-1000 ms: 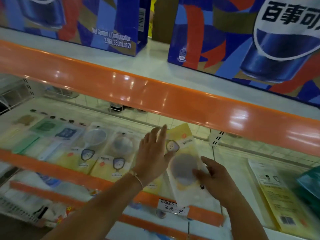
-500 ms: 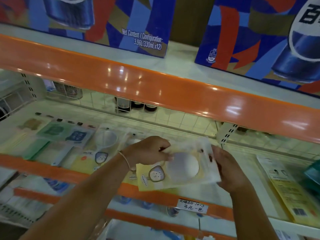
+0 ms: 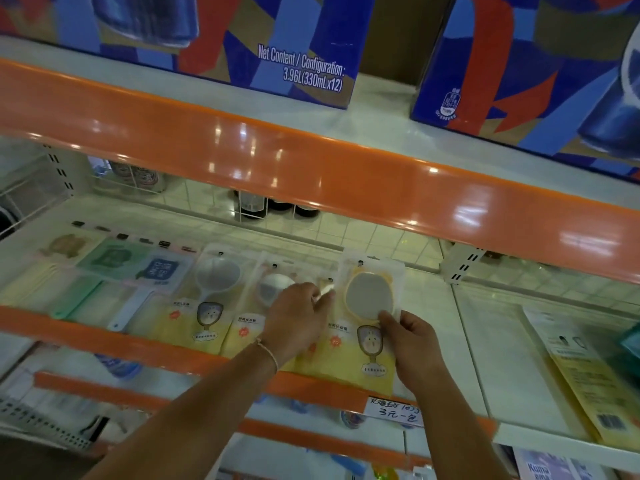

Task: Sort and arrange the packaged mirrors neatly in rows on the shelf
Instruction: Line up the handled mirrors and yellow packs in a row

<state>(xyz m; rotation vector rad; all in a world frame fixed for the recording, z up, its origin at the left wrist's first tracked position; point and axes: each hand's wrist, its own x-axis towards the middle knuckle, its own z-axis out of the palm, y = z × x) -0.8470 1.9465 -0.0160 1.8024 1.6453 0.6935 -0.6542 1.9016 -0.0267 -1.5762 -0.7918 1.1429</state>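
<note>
A yellow packaged mirror [image 3: 370,295] with a round grey glass lies flat on the white shelf [image 3: 436,327], at the right end of a row. My right hand [image 3: 414,346] holds its lower right side, thumb on top by the glass. My left hand [image 3: 297,318] rests with curled fingers over the neighbouring packet and pinches the yellow packet's left edge. Two more yellow-carded mirror packets [image 3: 217,277] [image 3: 269,289] lie to the left. Further left lie green [image 3: 107,259] and blue [image 3: 162,268] handled mirrors in packets.
An orange shelf lip [image 3: 311,161] overhangs close above, with blue drink cartons [image 3: 263,39] on top. A yellow packet [image 3: 588,379] lies at the right. Dark bottles [image 3: 251,202] stand behind a wire grid. A handwritten price label [image 3: 394,407] hangs on the front rail.
The yellow packet, held sideways in the air by both hands, has been turned upright and laid down on the shelf at the right end of the row.
</note>
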